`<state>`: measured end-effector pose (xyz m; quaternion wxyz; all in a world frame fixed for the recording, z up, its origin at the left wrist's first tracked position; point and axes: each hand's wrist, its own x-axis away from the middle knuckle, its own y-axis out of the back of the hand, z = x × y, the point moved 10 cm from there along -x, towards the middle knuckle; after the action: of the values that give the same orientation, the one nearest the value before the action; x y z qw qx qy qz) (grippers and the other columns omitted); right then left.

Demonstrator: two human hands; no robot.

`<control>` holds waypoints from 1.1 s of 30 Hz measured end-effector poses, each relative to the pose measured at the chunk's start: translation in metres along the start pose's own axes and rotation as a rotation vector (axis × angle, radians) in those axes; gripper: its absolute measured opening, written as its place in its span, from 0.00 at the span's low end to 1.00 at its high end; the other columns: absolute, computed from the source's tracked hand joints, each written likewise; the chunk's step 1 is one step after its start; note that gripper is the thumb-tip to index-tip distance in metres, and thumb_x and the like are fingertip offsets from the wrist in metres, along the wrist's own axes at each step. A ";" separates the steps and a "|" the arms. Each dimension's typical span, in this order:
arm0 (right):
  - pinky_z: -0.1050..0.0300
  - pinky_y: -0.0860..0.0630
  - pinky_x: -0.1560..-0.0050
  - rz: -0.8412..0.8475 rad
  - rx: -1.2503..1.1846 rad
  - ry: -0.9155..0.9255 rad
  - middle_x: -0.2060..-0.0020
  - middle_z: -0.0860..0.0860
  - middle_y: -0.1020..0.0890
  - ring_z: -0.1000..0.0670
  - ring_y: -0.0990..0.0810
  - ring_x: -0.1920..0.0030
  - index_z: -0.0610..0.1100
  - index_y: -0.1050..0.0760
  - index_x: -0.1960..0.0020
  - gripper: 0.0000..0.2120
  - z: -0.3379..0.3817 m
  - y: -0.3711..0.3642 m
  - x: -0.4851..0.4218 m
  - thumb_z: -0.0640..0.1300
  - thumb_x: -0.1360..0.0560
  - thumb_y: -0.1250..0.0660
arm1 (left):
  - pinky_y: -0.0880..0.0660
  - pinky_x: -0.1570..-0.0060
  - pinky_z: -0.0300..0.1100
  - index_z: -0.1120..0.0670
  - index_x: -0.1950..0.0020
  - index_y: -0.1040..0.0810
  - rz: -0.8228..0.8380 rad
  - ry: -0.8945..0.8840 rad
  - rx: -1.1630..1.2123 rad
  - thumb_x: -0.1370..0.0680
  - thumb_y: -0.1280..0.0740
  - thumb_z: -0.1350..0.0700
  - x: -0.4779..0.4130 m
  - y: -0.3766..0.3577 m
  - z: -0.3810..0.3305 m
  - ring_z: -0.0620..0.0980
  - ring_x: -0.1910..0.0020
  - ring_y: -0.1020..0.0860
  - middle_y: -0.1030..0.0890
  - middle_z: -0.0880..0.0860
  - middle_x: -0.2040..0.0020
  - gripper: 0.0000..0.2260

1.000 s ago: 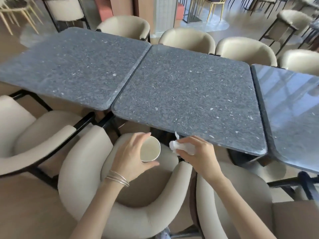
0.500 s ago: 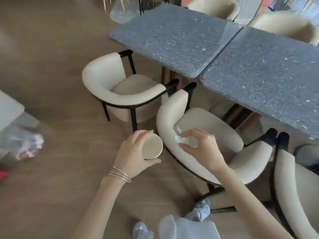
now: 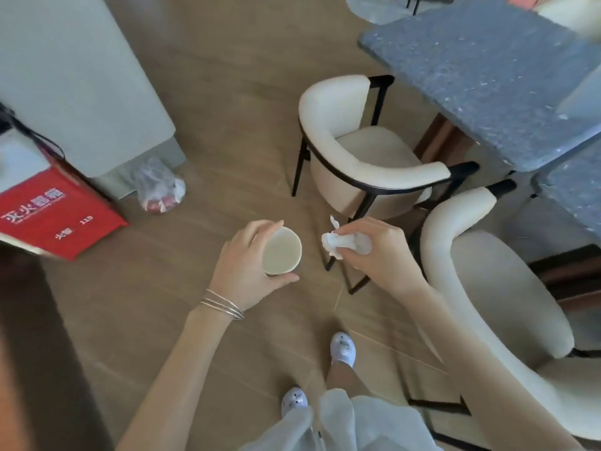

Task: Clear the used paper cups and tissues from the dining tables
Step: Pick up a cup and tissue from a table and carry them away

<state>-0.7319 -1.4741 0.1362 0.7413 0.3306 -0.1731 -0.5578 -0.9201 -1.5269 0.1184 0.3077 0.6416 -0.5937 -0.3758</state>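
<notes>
My left hand [image 3: 242, 266] grips an empty paper cup [image 3: 281, 252] around its side, mouth facing up, over the wooden floor. My right hand [image 3: 379, 255] is closed on a crumpled white tissue [image 3: 338, 243], a little to the right of the cup. Both hands are held in front of my body, away from the grey stone dining table [image 3: 481, 70] at the upper right, whose visible top carries nothing.
A clear plastic bag with red and white rubbish [image 3: 160, 187] lies on the floor at the left, beside a pale cabinet [image 3: 81, 79] and a red box [image 3: 55, 216]. Two cream armchairs [image 3: 364, 148] [image 3: 497, 304] stand between me and the table.
The view has swung left, away from the tables toward the floor and the rubbish bag. Both hands keep the cup and tissue in the same hold.
</notes>
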 end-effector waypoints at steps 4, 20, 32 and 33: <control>0.74 0.31 0.54 0.042 -0.026 0.035 0.65 0.62 0.22 0.67 0.25 0.57 0.45 0.22 0.66 0.05 0.006 -0.024 -0.047 0.37 0.35 0.28 | 0.29 0.45 0.51 0.50 0.33 0.31 -0.039 0.072 -0.039 0.41 0.23 0.42 -0.020 0.005 0.035 0.52 0.41 0.27 0.28 0.49 0.38 0.39; 0.73 0.30 0.60 0.239 -0.189 0.188 0.59 0.55 0.20 0.62 0.22 0.60 0.50 0.22 0.55 0.07 0.019 -0.049 -0.346 0.40 0.31 0.28 | 0.31 0.40 0.54 0.52 0.32 0.31 -0.216 0.261 0.026 0.40 0.22 0.44 -0.248 0.061 0.113 0.53 0.40 0.29 0.29 0.51 0.37 0.39; 0.54 0.23 0.57 0.215 -0.193 0.128 0.58 0.51 0.18 0.54 0.21 0.57 0.45 0.20 0.54 0.06 0.018 -0.117 -0.529 0.41 0.31 0.28 | 0.31 0.40 0.53 0.50 0.31 0.32 -0.174 0.234 0.062 0.39 0.22 0.44 -0.423 0.084 0.233 0.52 0.39 0.29 0.29 0.49 0.37 0.39; 0.55 0.23 0.58 0.195 -0.187 0.132 0.58 0.52 0.18 0.55 0.21 0.58 0.45 0.20 0.54 0.06 0.026 -0.121 -0.552 0.40 0.31 0.28 | 0.31 0.39 0.53 0.50 0.31 0.32 -0.173 0.223 0.062 0.39 0.22 0.44 -0.443 0.094 0.246 0.52 0.39 0.29 0.29 0.49 0.37 0.39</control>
<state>-1.0093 -0.9816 0.1343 0.8294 0.2777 -0.1024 -0.4738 -1.1839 -1.0845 0.1191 0.3181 0.7373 -0.5096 -0.3090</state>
